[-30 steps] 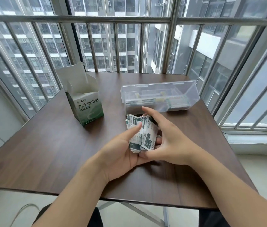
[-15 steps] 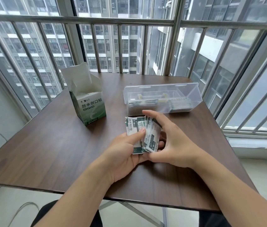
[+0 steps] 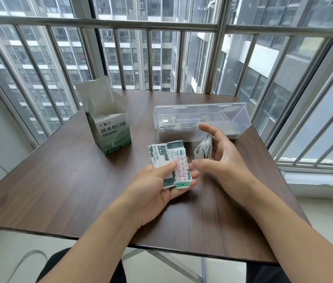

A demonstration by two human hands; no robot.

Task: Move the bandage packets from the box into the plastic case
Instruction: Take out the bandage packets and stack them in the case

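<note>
My left hand [image 3: 157, 186] lies palm up over the table and holds a fanned stack of green-and-white bandage packets [image 3: 167, 160], its thumb pressing on top. My right hand [image 3: 223, 158] holds a smaller bunch of packets [image 3: 204, 150] edge-on between thumb and fingers, just right of the stack and in front of the case. The clear plastic case [image 3: 241, 115] stands open behind it, with several packets lying inside. The green-and-white bandage box [image 3: 113, 133] stands upright at the left with its top flap open.
Everything sits on a dark wood table [image 3: 59, 180] whose near edge runs just below my forearms. A metal window railing [image 3: 161, 25] closes off the far and right sides. A table leg frame shows underneath.
The one stack held by both hands has been split. My right hand has drawn a bunch of packets off to the right, towards the case; my left hand keeps the rest.
</note>
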